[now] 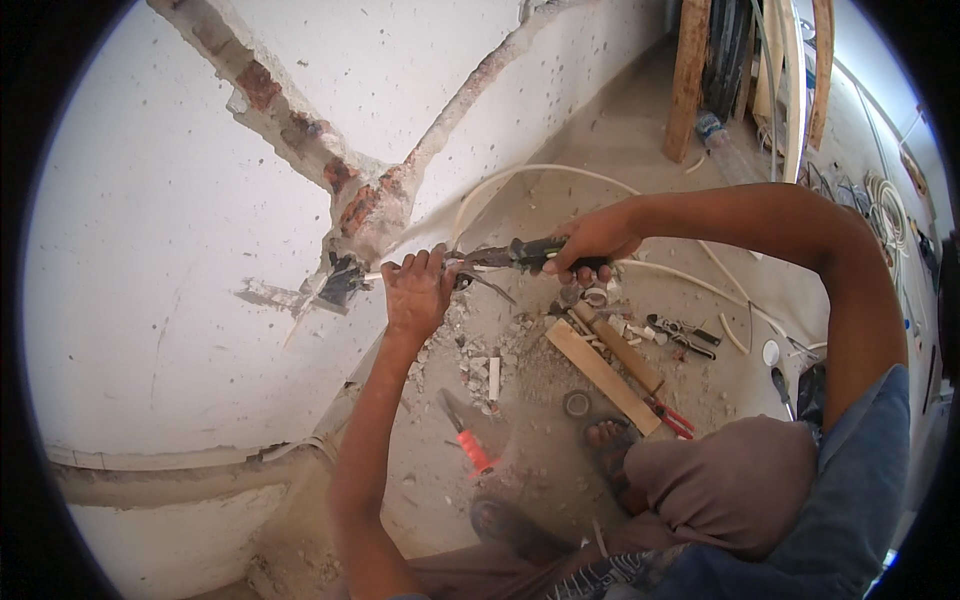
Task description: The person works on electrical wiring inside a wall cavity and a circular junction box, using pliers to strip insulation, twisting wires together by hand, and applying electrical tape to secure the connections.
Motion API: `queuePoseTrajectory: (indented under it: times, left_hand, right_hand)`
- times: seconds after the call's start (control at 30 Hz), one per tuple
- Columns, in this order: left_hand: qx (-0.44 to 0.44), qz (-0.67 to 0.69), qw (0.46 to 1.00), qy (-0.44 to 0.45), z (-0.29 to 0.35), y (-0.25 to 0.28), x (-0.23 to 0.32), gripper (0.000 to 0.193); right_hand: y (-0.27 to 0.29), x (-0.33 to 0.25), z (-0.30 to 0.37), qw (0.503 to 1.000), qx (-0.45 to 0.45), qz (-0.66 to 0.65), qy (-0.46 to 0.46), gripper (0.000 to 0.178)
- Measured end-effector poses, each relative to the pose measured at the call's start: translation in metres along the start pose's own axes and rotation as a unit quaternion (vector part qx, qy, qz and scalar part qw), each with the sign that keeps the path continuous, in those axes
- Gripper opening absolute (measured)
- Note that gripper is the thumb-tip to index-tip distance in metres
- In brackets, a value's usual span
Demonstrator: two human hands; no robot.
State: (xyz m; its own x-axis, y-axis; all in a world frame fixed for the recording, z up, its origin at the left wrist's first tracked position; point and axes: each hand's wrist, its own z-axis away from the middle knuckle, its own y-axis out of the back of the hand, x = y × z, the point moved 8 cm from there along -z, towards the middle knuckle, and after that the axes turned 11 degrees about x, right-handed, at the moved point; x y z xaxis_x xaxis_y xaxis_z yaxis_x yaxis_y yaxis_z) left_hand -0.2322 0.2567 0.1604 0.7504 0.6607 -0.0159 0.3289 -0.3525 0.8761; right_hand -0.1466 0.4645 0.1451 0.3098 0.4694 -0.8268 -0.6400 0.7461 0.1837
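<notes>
The right hand is closed around the handles of a pair of black pliers, and the tool points to the left, toward the wall. The left hand is raised just beside the tip of these pliers with its fingers bent; what lies under them is covered by the hand itself, so I cannot tell if it grips something. A short pale tube shows between this hand and a black box set into the wall, where the broken grooves meet.

A long white tube curves behind the pliers, and the right forearm hides one part of it. On the floor below there is rubble — and among it a white block, a knife-like tool with orange handle, a roll of tape and a flat wooden strip. A red-handled tool lies at the lower end of the strip; a wire stripper is farther to the right. The covered knee blocks the floor close to the body. A plastic bottle lies beside upright wooden boards.
</notes>
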Motion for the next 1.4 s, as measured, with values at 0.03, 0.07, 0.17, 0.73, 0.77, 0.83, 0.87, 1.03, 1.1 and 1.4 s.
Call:
queuePoseTrajectory:
  times: [0.03, 0.07, 0.17, 0.73, 0.77, 0.83, 0.87, 1.03, 1.1, 1.4]
  left_hand:
    - [-0.015, 0.012, 1.0, -0.002, 0.002, -0.001, 0.001, 0.038]
    - [-0.029, 0.019, 0.999, -0.004, 0.001, 0.003, 0.0, 0.04]
    - [-0.073, 0.087, 0.993, 0.012, 0.0, 0.013, -0.004, 0.038]
    - [-0.017, 0.122, 0.992, -0.015, -0.002, 0.014, -0.003, 0.018]
    - [-0.008, 0.127, 0.992, -0.02, -0.001, 0.012, -0.002, 0.018]
    - [0.003, 0.141, 0.99, -0.025, 0.0, 0.009, -0.003, 0.017]
    - [0.004, 0.149, 0.989, -0.024, 0.002, 0.009, -0.004, 0.017]
    - [0.009, 0.153, 0.988, -0.016, 0.01, 0.008, -0.008, 0.014]
    - [0.006, 0.154, 0.988, -0.019, 0.008, 0.009, -0.005, 0.013]
    - [-0.014, 0.16, 0.987, -0.011, 0.002, 0.005, -0.003, 0.015]
  right_hand:
    - [-0.018, 0.007, 0.01, 0.956, -0.106, -0.244, -0.122, 0.036]
    - [-0.019, 0.0, 0.015, 0.952, -0.125, -0.25, -0.125, 0.041]
    - [-0.011, 0.004, 0.008, 0.951, -0.159, -0.229, -0.133, 0.046]
    - [0.02, -0.027, 0.007, 0.982, 0.069, 0.129, -0.116, 0.039]
    - [0.018, -0.021, 0.006, 0.985, 0.067, 0.106, -0.122, 0.038]
    - [0.018, -0.017, 0.004, 0.988, 0.058, 0.111, -0.087, 0.038]
    - [0.015, -0.02, 0.003, 0.99, 0.052, 0.112, -0.069, 0.038]
    - [0.009, -0.032, 0.003, 0.987, 0.059, 0.128, -0.071, 0.037]
    - [0.009, -0.031, 0.005, 0.986, 0.066, 0.138, -0.063, 0.036]
    - [0.023, -0.015, -0.011, 0.965, 0.097, 0.226, 0.092, 0.038]
